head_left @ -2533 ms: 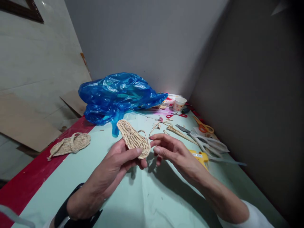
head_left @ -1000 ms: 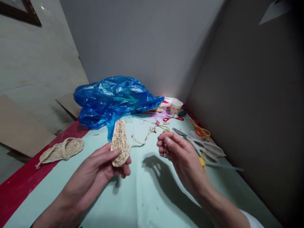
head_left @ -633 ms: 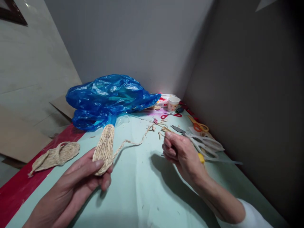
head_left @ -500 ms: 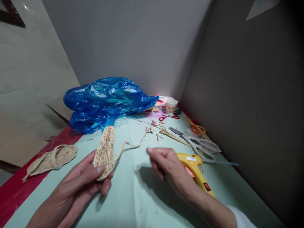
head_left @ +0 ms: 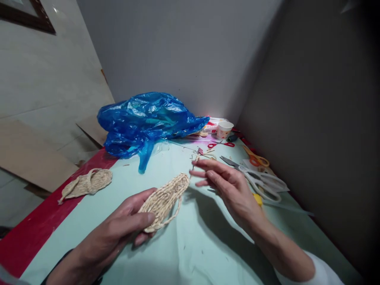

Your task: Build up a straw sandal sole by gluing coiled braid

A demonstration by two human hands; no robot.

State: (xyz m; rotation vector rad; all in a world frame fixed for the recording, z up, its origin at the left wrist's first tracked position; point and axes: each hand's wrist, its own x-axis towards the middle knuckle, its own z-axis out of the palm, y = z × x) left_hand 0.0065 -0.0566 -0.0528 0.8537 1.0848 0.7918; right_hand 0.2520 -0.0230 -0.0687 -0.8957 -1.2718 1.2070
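In my left hand (head_left: 127, 221) is a small woven straw sole (head_left: 164, 202), thumb on top and fingers underneath, its narrow end tilted toward the right. A braided straw cord (head_left: 178, 208) loops from the sole's lower edge along its right side. Just beyond the narrow end, my right hand (head_left: 228, 184) is open, fingers stretched out and a little apart. The cord passes by its fingertips; whether they touch it I cannot tell. On the left lies a straw slipper (head_left: 89, 184) with a strap.
A blue plastic bag (head_left: 151, 114) spreads along the back. Beside it stand a paper cup (head_left: 225, 130) and red-handled scissors (head_left: 221, 145). To the right lie orange scissors (head_left: 255, 157) and large white-handled scissors (head_left: 261, 184). The yellow glue gun (head_left: 257, 199) is mostly behind my right arm.
My left hand has turned the sole from upright to slanting right. The right hand has opened from a loose fist and is near the cord. The view has shifted slightly left.
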